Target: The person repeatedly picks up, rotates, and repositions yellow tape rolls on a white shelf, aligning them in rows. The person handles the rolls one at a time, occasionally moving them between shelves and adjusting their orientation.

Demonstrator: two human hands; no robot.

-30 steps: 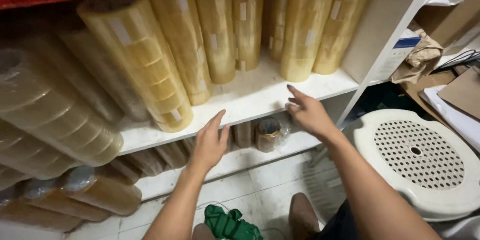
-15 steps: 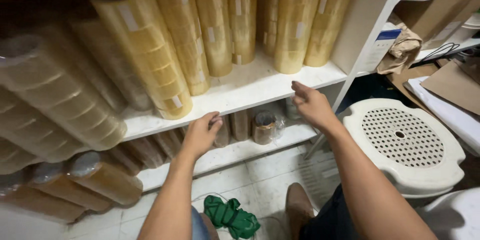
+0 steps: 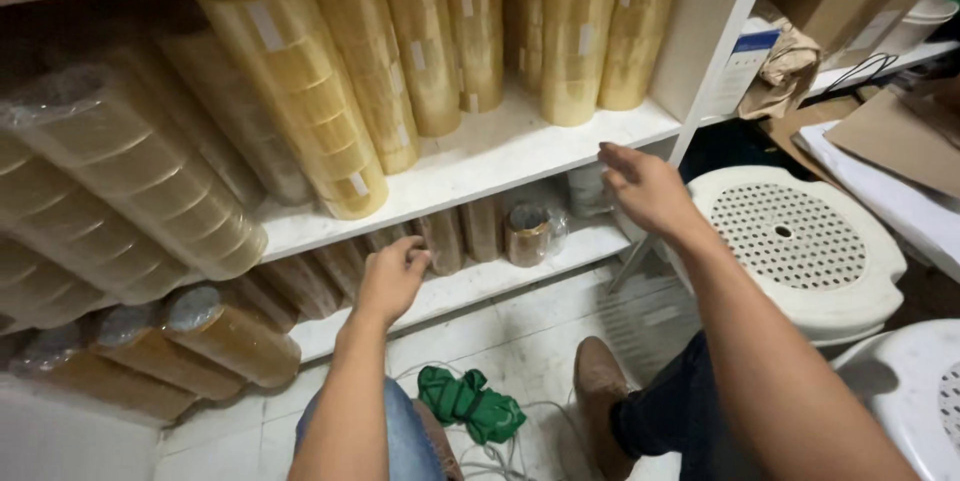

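Left hand (image 3: pixel 392 276) curling loosely, empty, at the lower shelf's brown tape rolls (image 3: pixel 440 239), right hand (image 3: pixel 645 189) hovering open beside white shelf (image 3: pixel 480 163)

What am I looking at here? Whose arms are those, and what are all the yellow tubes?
The picture comes from a camera worn on a person's head, looking down, so the two bare arms are that person's own. The yellow tubes are stacks of clear tape rolls wrapped in plastic, leaning on a white shelf. More rolls lie on the lower shelf. The left hand reaches toward those lower rolls with curled fingers; it holds nothing. The right hand hovers open by the shelf edge, also empty. On the floor lies a green bundle, and a white plastic stool stands to the right.
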